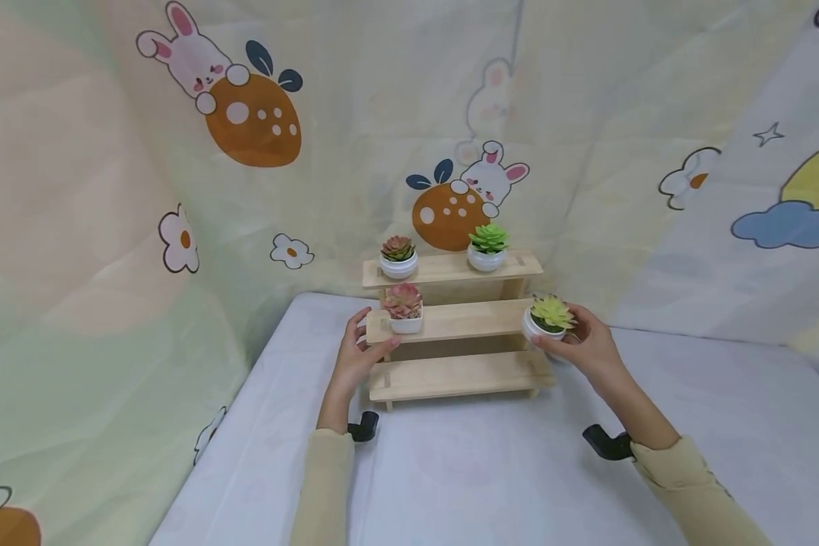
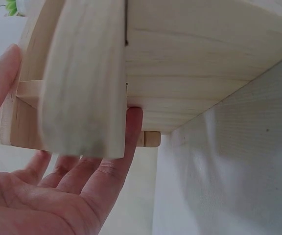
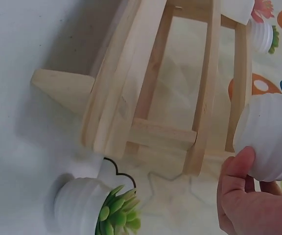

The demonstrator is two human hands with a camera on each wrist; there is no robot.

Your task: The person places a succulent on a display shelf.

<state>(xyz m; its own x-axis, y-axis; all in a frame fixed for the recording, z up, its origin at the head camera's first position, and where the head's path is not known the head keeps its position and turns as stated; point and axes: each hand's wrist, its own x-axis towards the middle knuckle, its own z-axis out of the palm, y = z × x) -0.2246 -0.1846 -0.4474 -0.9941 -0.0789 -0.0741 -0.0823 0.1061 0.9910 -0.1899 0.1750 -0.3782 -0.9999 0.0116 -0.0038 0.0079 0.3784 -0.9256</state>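
A three-tier wooden shelf (image 1: 460, 375) stands on the white-covered table. My left hand (image 1: 353, 356) grips the left end of its middle board, thumb in front and the other fingers behind. Between the fingers and thumb of my right hand (image 1: 587, 345) is a potted succulent (image 1: 551, 314), yellow-green in a round white pot, at the right end of the middle board. A pink succulent (image 1: 404, 307) in a square white pot sits at that board's left end. The top board bears a reddish succulent (image 1: 398, 256) on the left and a bright green succulent (image 1: 487, 246) on the right.
Another green succulent in a white pot (image 3: 82, 205) stands on the table beside the shelf's right end, mostly hidden behind the right hand in the head view. A patterned cloth (image 1: 355, 174) hangs close behind the shelf. The bottom board (image 1: 460, 375) lies nearest the front.
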